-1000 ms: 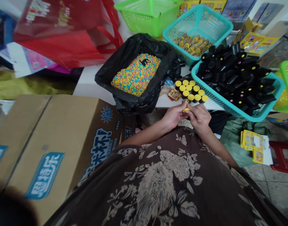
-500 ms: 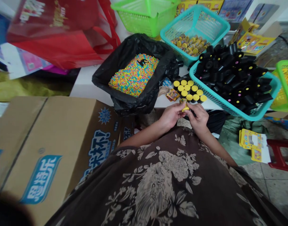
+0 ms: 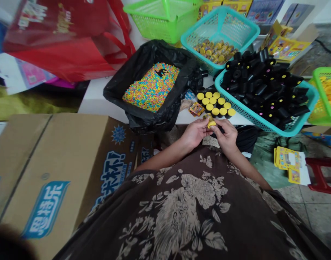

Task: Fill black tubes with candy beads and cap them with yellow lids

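My left hand (image 3: 195,132) and my right hand (image 3: 227,136) meet just below the white table's front edge (image 3: 181,121). Both hold a small tube with a yellow cap (image 3: 211,122) between thumbs and fingers, its label partly hidden. Just beyond my hands stands a tight group of black tubes with yellow caps (image 3: 214,104). A small printed packet (image 3: 196,109) lies to their left. Black plastic bag (image 3: 165,112) lining holds multicoloured candy beads (image 3: 151,88).
A teal basket of black tubes (image 3: 252,115) sits right of my hands, and another teal basket (image 3: 214,27) holds yellow-wrapped tubes. Green baskets (image 3: 160,21), a red bag (image 3: 65,61), a large cardboard carton (image 3: 54,173) and a red stool (image 3: 319,177) surround the table.
The whole scene has slid slightly left in view as my head turned. My hands stay together on the tube, and its yellow cap now shows more clearly between them.
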Demonstrator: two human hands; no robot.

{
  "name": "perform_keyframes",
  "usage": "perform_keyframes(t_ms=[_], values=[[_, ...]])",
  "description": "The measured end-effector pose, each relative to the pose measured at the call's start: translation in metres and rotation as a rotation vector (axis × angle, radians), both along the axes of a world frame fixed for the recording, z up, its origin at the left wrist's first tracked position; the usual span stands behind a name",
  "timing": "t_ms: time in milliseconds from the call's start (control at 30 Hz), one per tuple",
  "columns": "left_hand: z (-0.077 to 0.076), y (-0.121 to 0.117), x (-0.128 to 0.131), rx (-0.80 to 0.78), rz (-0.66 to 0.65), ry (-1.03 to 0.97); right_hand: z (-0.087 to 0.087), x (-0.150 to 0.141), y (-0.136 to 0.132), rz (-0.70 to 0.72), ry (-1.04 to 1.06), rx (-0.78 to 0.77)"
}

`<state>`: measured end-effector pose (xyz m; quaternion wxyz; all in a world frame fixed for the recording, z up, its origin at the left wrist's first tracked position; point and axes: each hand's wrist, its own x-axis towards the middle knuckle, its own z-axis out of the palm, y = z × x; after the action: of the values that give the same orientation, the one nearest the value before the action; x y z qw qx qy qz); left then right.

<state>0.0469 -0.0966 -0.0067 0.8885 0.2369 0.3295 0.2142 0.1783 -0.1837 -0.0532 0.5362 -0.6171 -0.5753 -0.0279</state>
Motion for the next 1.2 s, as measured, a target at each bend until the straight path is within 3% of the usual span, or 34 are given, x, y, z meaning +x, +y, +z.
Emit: perform_keyframes(t_ms=[200, 433, 700, 1033, 1200], values=[[0.002, 0.001, 0.001, -0.031, -0.023, 0.036, 0.003, -0.003, 0.000, -0.080, -0.106, 0.018], [-0.001, 0.002, 0.002, 0.054, -0.013, 0.007, 0.004, -0.002, 0.000, -0.035, -0.213, 0.075], [-0.006, 0.001, 0.002, 0.005, -0.030, 0.018, 0.005, -0.002, -0.004, -0.019, -0.076, -0.007], [-0.006, -0.003, 0.003, 0.038, 0.024, 0.042, 0.002, 0.001, -0.001, -0.008, -0.226, 0.004], [-0.008, -0.004, 0.003, 0.017, 0.011, 0.035, -0.004, 0.003, -0.003, -0.070, -0.422, 0.008]])
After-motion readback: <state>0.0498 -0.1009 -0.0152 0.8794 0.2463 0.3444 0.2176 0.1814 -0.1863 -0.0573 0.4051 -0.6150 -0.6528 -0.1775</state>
